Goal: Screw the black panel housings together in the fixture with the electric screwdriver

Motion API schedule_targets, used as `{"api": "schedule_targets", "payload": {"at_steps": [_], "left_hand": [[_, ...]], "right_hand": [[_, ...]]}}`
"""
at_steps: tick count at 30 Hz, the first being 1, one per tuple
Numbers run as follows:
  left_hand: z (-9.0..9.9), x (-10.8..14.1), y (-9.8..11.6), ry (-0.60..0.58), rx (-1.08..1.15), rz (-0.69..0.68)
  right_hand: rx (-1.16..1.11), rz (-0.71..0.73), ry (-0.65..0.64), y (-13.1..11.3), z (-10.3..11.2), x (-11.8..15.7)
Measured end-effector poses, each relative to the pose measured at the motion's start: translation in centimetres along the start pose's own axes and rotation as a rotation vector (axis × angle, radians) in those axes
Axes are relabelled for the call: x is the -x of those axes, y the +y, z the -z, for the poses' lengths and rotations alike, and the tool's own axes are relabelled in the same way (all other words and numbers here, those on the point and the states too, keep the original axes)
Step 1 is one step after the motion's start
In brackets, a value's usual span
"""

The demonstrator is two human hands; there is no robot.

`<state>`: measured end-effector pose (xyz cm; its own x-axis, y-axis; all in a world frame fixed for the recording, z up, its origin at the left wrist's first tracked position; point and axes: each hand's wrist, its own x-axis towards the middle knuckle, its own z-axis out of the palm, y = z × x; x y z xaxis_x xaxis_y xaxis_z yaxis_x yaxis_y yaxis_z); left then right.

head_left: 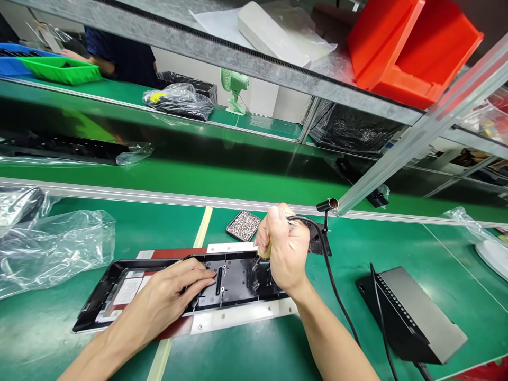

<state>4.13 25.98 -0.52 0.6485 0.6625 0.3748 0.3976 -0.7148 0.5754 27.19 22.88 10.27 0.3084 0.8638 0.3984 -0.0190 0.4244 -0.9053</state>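
A long black plastic housing (238,270) lies open side up on a fixture with a white strip (238,315) and a reddish-brown base (174,329). My left hand (178,286) rests on the housing's middle, fingers stretched out and pressing on it. Closed around a corded tool with a yellowish grip (265,251), my right hand (286,248) is over the housing's right part. The tool slants down into the housing; its exact kind is hidden by my fingers. From the top of my fist a black cable (327,259) runs down to the right.
Behind the housing sit a small tray of silvery bits (243,226) and a metal tube holder (327,205). A grey-and-black box (413,312) stands right, clear plastic bags (59,248) left. Overhead, a metal shelf (222,50) carries a red bin (413,53). Another person (119,55) is beyond.
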Motion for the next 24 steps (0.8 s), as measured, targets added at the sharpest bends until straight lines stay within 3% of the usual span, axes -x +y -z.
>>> {"api": "schedule_targets", "payload": {"at_steps": [14,24], "left_hand": [[0.4,0.2,0.1,-0.079,-0.013,0.075],[0.9,1.7,-0.9,-0.161,-0.209,-0.092]], "right_hand": [[0.057,-0.012,-0.01,-0.1,0.3,0.0],[0.175,0.096,-0.118,-0.8,1.1,0.7]]}}
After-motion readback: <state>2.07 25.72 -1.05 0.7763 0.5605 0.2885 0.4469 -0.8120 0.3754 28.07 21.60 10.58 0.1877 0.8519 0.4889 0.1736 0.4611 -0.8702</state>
